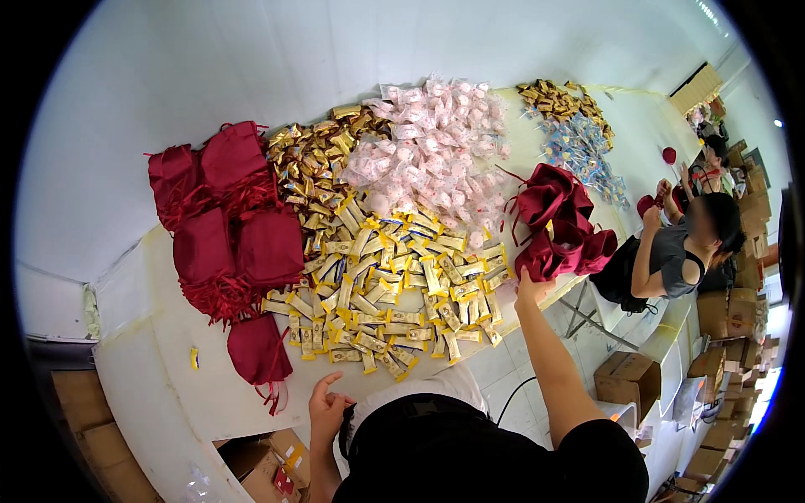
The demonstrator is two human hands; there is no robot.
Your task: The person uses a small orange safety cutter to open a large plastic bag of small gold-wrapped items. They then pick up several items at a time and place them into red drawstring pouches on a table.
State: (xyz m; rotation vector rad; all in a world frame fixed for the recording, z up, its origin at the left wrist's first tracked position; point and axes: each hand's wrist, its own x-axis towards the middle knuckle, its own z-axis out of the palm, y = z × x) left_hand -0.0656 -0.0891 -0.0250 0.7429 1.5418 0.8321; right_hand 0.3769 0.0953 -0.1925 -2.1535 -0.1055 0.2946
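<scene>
My right hand (534,287) grips the near side of a dark red drawstring pouch (539,258) at the right edge of the table. Its mouth faces up, and a bit of yellow wrapper shows in it. More red pouches (549,197) with open mouths stand close behind and beside it. My left hand (329,407) hovers by the table's near edge, fingers loosely bent and apart, holding nothing. Between my hands spreads a heap of yellow-and-cream wrapped bars (394,293). Flat red pouches (201,243) with ribbon ties lie stacked at the left; a single flat pouch (258,348) lies nearer me.
Behind the bars lie gold-brown wrapped sweets (314,159) and clear packets with pink dots (436,134). Farther right are blue-wrapped lollipops (579,147) and more gold sweets (562,102). Two people (683,247) work at the right. Cardboard boxes (627,377) stand on the floor.
</scene>
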